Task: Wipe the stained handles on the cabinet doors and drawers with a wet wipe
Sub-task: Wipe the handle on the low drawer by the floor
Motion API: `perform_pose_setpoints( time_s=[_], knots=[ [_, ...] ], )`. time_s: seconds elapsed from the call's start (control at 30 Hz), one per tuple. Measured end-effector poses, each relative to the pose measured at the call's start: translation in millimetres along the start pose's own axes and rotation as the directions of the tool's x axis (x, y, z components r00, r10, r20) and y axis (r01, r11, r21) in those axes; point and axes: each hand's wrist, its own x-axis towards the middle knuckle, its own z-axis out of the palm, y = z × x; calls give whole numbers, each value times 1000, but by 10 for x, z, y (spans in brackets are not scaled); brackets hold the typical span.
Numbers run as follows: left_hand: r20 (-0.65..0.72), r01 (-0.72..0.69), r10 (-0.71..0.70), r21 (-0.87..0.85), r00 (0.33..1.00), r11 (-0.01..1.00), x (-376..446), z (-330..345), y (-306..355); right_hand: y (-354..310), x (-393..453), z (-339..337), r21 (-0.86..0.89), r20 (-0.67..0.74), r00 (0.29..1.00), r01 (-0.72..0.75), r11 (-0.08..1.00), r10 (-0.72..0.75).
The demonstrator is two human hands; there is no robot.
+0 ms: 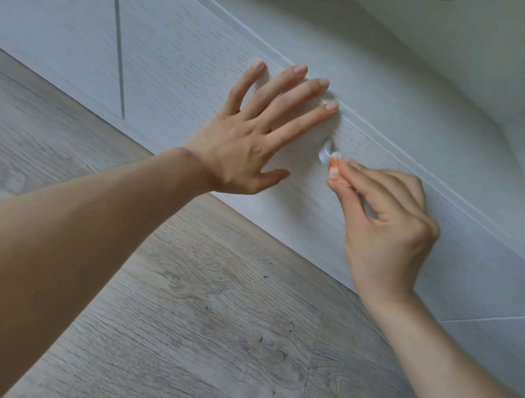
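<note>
Grey wood-grain plank floor (206, 317) across the lower left half of the view, knots and seams plain, no writing on it. White wood-grain cabinet front (183, 57) running diagonally from upper left to lower right, meeting the floor along its bottom edge, with 1 dark vertical gap (119, 51) between 2 panels at upper left and a raised pale line (380, 135) crossing the face higher up. No brand, label or lettering legible anywhere on floor or cabinet. Pale smooth surface (445, 50) above the cabinet at upper right, with a blurred dark shape at the very top edge, too cut off to identify. Bare left forearm (80, 229) entering from the lower left. Left hand (252, 131) spread flat against the cabinet front, 4 fingers splayed with tips at or near the raised line, thumb out toward the right, gripping nothing. Right hand (387, 223) entering from the lower right, fingers curled in and pinched round a wet wipe (334, 166), bunched small, white with orange staining. Small white handle (325, 152) standing out from the cabinet face just right of the left hand and just beyond the right fingertips. Wipe's tip pressed against the handle's lower right side, touching it. Most of the wipe hidden inside the pinch, only the stained end showing. Whether any stain sits on the handle itself: cannot tell.
</note>
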Motion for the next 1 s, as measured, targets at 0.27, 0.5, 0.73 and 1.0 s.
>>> perform_pose_setpoints(
  time_s=[0.27,0.5,0.73,1.0],
  knots=[
    [-6,6,-6,12,1000,1000,-4,-12,1,-166,154,212,-43,-47,997,-59,997,57],
    [24,5,-5,4,1000,1000,-3,-59,-2,-50,-18,8,-101,-76,994,-84,991,77],
    [96,11,-11,-1,995,1000,-3,-133,9,172,-231,-249,-90,-95,986,-148,985,140],
    [209,35,-35,4,977,999,12,-290,56,447,-402,-514,-38,-54,945,-324,945,322]
  ],
)
